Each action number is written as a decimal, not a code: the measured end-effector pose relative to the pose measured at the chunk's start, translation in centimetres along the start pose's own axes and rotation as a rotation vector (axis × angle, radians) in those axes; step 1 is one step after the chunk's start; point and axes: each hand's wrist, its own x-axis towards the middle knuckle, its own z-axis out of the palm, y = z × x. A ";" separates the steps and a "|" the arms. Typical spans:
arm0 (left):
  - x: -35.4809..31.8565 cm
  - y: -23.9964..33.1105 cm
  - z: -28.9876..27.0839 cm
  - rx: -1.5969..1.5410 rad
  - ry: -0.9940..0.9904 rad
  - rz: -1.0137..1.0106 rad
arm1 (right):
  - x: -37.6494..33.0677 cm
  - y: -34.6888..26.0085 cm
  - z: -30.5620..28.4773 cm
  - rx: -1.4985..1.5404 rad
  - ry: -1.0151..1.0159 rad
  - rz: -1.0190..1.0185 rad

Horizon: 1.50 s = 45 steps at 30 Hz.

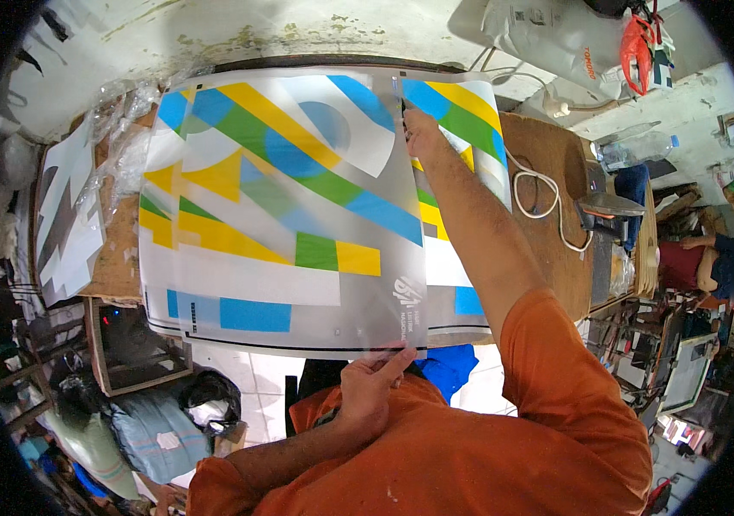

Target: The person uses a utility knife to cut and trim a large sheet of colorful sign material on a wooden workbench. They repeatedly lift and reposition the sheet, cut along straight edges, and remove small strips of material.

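Orange cloth of the person's shirt (461,456) fills the bottom, nearest the camera. Just beyond it, the left hand (367,391) has thumb and forefinger pinched on the near edge of a see-through sheet (384,301), close to its right corner. The right hand (423,136) reaches to the far end of the same sheet's right edge, fingers curled close together; whether they grip the edge or a small dark thing at their tips cannot be told.

The see-through sheet lies over a printed sheet (449,267) on the brown surface (547,163), both patterned in blue, green, yellow and white. The right forearm crosses the printed sheet and hides part of its right side. Further right on the surface lies a looped white cable (560,193), with a clear bottle (646,150) beyond. At the left end are a white sheet with jagged edges (70,224) and crumpled clear plastic (126,155). Below, left, sits a blue-grey sack (156,434). Another person (706,262) is at the far right.

White lettering and an emblem stand near the see-through sheet's lower right corner; orange lettering marks a pale package (547,43) on the wall.
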 end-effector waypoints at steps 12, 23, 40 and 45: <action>-1.4 3.2 -0.6 0.211 -0.020 -0.115 | 4.1 -5.7 2.8 -0.045 0.074 0.029; 1.7 2.3 -2.8 0.162 -0.043 -0.160 | -1.3 -9.6 1.0 -0.091 -0.048 -0.234; 9.9 0.2 -13.1 -0.639 0.170 0.426 | -37.4 9.4 -13.3 0.046 -0.333 0.140; 8.9 10.5 -26.8 -0.583 0.500 0.589 | -36.6 13.3 -14.5 -0.308 -0.317 -0.038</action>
